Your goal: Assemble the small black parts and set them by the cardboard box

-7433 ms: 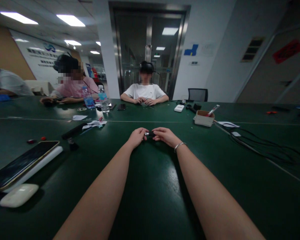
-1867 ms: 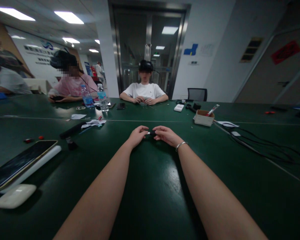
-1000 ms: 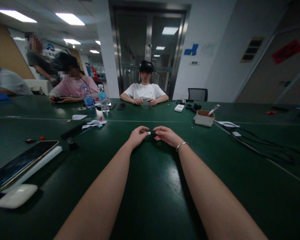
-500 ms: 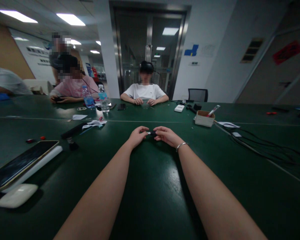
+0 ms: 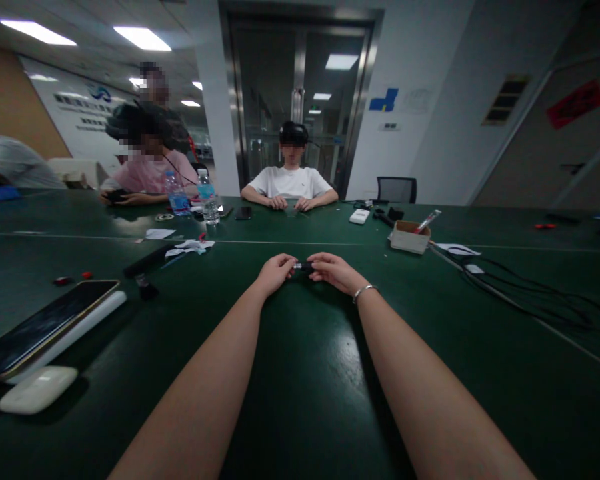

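Above the middle of the green table [image 5: 300, 373], a small black-and-silver stick-shaped object [image 5: 304, 266] lies level between my two hands. Its black end is pinched in the fingers of my right hand [image 5: 333, 272], which has a silver bangle at the wrist. On the other side, the thumb and fingertips of my left hand [image 5: 276, 275] close on the silver end. The fingertips cover both ends, and the object is too small to tell its exact kind.
To the left lie a phone [image 5: 50, 323] on a white box, a cream rounded case [image 5: 39, 390] and a black brush [image 5: 146, 287]. Right of my hands are a small cardboard box [image 5: 410, 239] and black cables [image 5: 525, 287]. Across the table sits a person [image 5: 291, 183], beyond two water bottles [image 5: 208, 200].
My left thumb and fingers, slightly apart before, have closed on the silver end. My right hand has hardly moved. In the background, a standing person has shifted to the right.
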Available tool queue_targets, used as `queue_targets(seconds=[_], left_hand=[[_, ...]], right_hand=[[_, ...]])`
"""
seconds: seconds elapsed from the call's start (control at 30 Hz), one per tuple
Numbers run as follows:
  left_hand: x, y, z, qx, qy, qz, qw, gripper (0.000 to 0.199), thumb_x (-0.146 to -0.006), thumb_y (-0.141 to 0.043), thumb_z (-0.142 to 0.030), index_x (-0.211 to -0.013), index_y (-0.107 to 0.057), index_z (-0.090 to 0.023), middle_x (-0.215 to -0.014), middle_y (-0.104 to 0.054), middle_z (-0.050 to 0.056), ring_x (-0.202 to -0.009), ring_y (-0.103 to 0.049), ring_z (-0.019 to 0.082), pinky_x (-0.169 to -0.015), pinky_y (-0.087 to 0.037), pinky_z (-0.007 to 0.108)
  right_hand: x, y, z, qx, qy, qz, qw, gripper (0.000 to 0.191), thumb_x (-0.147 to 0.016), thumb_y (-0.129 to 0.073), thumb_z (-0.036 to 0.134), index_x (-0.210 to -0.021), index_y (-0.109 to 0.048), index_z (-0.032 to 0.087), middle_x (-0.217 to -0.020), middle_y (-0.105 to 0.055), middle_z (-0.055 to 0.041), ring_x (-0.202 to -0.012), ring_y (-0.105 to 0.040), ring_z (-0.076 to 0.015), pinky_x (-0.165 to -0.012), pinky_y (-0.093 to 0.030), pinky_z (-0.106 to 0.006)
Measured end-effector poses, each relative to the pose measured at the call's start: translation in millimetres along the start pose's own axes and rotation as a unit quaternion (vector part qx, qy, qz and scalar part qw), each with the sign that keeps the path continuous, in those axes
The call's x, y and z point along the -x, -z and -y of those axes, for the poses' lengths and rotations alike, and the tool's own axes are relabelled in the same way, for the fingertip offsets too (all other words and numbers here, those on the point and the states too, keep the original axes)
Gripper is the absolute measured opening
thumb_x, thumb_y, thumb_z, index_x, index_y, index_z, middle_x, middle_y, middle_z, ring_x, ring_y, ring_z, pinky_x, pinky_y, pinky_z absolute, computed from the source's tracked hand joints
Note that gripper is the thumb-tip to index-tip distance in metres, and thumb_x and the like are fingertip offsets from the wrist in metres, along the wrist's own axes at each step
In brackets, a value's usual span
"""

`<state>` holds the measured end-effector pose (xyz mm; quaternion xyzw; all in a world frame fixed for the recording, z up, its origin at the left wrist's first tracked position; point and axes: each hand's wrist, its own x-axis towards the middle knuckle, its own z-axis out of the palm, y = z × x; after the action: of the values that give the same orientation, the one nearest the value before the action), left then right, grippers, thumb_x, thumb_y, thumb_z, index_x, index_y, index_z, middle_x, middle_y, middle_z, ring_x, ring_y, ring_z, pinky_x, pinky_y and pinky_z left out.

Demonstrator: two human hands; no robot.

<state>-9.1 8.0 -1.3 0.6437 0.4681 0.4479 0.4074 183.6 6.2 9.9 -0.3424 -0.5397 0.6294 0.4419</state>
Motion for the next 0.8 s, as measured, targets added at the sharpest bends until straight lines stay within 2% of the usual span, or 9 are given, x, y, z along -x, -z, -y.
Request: queue_targets(seconds=[0.13,0.2,0.37,0.5,0.8], left_hand=[[-1.2,1.1,0.1,-0.001,0.015,0.002,1.0,0.029,-0.079,-0.054,-0.037,-0.096,-0.064,-0.015,-0.084,-0.063,0.005,-0.061,-0.054,0.01,-0.051,-0.039,0.021],[-0.6,1.7,-0.9,0.02,0.015,-0.002,1.0,0.028,-0.076,-0.058,-0.029,-0.099,-0.064,-0.016,-0.087,-0.063,0.005,-0.063,-0.055,0.01,-0.052,-0.038,0.02],[1.9,1.9,-3.6,0.031,-0.011,-0.004,0.999,0.032,-0.067,-0.058,-0.01,-0.099,-0.064,-0.013,-0.079,-0.059,0.003,-0.062,-0.052,0.008,-0.054,-0.039,0.019],[1.3,1.6,-3.0,0.03,-0.014,-0.009,0.999,0.027,-0.07,-0.058,-0.013,-0.096,-0.064,-0.012,-0.073,-0.058,0.002,-0.06,-0.05,0.008,-0.054,-0.038,0.02],[-1.1,1.8,1.5,0.026,-0.004,-0.002,1.0,0.024,-0.075,-0.056,-0.021,-0.097,-0.064,-0.012,-0.073,-0.06,0.003,-0.057,-0.051,0.009,-0.051,-0.038,0.02]], right_hand=[[-0.7,0.2,-0.4,-0.003,-0.001,0.0,1.0,0.016,-0.08,-0.059,0.002,-0.091,-0.062,0.013,-0.073,-0.066,-0.0027,-0.057,-0.067,-0.0095,-0.055,-0.056,-0.017],[-0.9,0.3,-0.5,-0.004,0.0,-0.001,1.0,0.016,-0.08,-0.06,0.002,-0.091,-0.062,0.013,-0.072,-0.066,-0.0026,-0.057,-0.067,-0.0095,-0.055,-0.056,-0.017],[-1.0,0.8,-0.5,-0.003,-0.004,0.0,1.0,0.016,-0.08,-0.059,0.002,-0.092,-0.061,0.012,-0.073,-0.067,-0.003,-0.057,-0.067,-0.0096,-0.056,-0.057,-0.017],[-1.4,1.7,-1.2,0.003,-0.006,-0.002,1.0,0.017,-0.081,-0.058,0.002,-0.093,-0.062,0.012,-0.074,-0.067,-0.0034,-0.057,-0.067,-0.0097,-0.056,-0.056,-0.016],[-0.3,2.0,-0.8,-0.003,0.001,0.019,1.0,0.018,-0.08,-0.058,0.001,-0.093,-0.063,0.013,-0.075,-0.067,-0.0034,-0.059,-0.067,-0.0096,-0.057,-0.056,-0.017]])
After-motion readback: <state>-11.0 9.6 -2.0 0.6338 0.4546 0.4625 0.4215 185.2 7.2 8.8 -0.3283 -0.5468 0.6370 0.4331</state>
